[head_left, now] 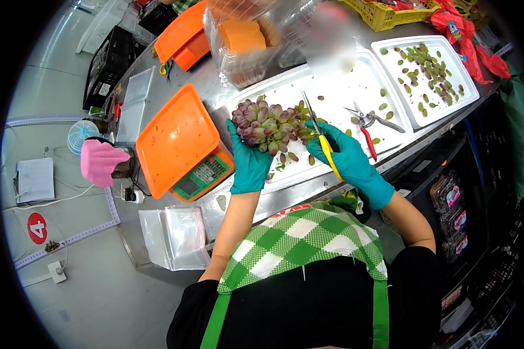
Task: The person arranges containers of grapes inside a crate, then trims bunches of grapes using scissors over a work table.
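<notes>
A bunch of purple and green grapes (265, 123) rests against my gloved left hand (247, 163), whose fingers curl under its left and lower side. My gloved right hand (352, 161) grips scissors with yellow handles (329, 156). Their blades point up and away, close by the right end of the bunch. Beneath the hands lies a white tray (294, 87) with loose grapes and bits of stem scattered in it. On its right part sit pruning shears (368, 139) with one red handle, their jaws apart.
Left of the bunch stands an orange scale (180, 136). A second white tray (455, 104) with loose grapes is at the right. Clear plastic containers (239, 67) stand at the back, near a yellow crate (384, 17). Plastic bags (172, 235) lie at the near left edge.
</notes>
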A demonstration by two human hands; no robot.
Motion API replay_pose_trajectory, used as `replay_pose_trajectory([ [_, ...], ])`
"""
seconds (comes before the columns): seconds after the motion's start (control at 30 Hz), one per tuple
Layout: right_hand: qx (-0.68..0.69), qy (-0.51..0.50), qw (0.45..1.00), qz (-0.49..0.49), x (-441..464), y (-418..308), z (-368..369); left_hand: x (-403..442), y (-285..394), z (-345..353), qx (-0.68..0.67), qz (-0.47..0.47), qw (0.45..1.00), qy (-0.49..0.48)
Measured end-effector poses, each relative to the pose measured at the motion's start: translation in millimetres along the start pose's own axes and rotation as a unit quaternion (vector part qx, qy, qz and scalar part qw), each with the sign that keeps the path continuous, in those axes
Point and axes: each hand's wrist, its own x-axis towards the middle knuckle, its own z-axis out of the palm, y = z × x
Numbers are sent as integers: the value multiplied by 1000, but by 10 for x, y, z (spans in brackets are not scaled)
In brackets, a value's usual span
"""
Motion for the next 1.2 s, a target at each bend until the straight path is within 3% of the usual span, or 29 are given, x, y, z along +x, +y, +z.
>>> replay_pose_trajectory([
  [0.1,39,4,999,23,46,100,22,8,7,0,8,6,1000,-15],
  [0.2,68,51,996,-36,94,208,89,2,-2,-27,17,18,1000,1],
  [0.33,-28,122,992,-15,145,7,38,-97,-2,-70,-4,13,1000,2],
  [0.4,-266,201,941,-63,302,389,-140,-134,25,-232,-4,25,1000,13],
  [0.47,-363,199,905,-95,288,594,-317,-217,40,-287,0,33,999,19],
  [0.6,-527,103,843,36,344,866,-418,-289,38,-349,-16,53,998,25],
  [0.67,-648,74,756,-44,323,932,-439,-299,34,-354,-18,58,998,27],
  [0.73,-741,-31,671,13,331,667,-383,-318,42,-389,-9,59,998,31],
  [0.8,-668,-7,742,-64,272,231,-220,-351,49,-372,-7,57,998,22],
  [0.87,-531,138,802,-237,239,-415,76,-354,43,-345,-3,70,997,16],
  [0.93,-464,280,730,-417,484,-797,206,-379,10,-340,-1,65,998,25],
  [1.0,-487,322,725,-366,942,-923,307,-368,9,-426,-29,44,998,36],
  [1.1,-517,292,759,-268,1558,-939,436,-391,22,-449,-44,43,997,35],
  [1.2,-525,158,800,-244,1711,-1108,367,-458,67,-494,-52,47,997,25],
])
